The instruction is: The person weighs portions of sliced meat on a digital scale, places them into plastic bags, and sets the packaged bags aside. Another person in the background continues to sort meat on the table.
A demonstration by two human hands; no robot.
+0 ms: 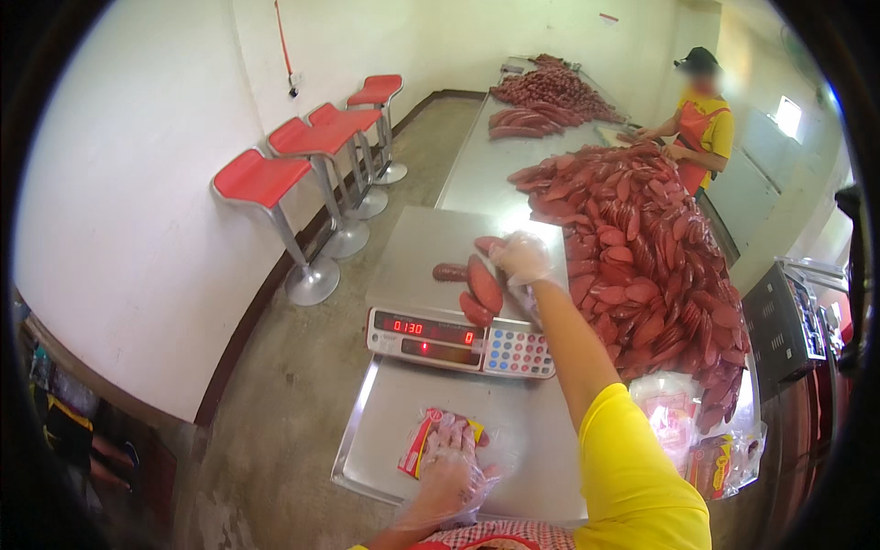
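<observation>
My left hand (450, 464), in a clear plastic glove, lies over a red and yellow printed packet (414, 450) on the steel table (529, 426). Its fingers cover much of the packet, and whether they grip it is unclear. Also gloved, my right hand (524, 258) is over the right side of the weighing platform (419, 251) of a digital scale. A reddish sausage slice (488, 244) pokes out by its fingertips; blur hides whether it is held. Several more slices (485, 283) lie on the platform, left of that hand. Red digits glow on the scale's display (426, 337).
A big heap of sausage slices (639, 254) spreads right of the scale. Clear bags (663, 405) and a printed packet (711, 467) lie at the near right corner. Whole sausages (533, 120) are farther back, near a co-worker (701, 130). Red stools (258, 179) line the left wall.
</observation>
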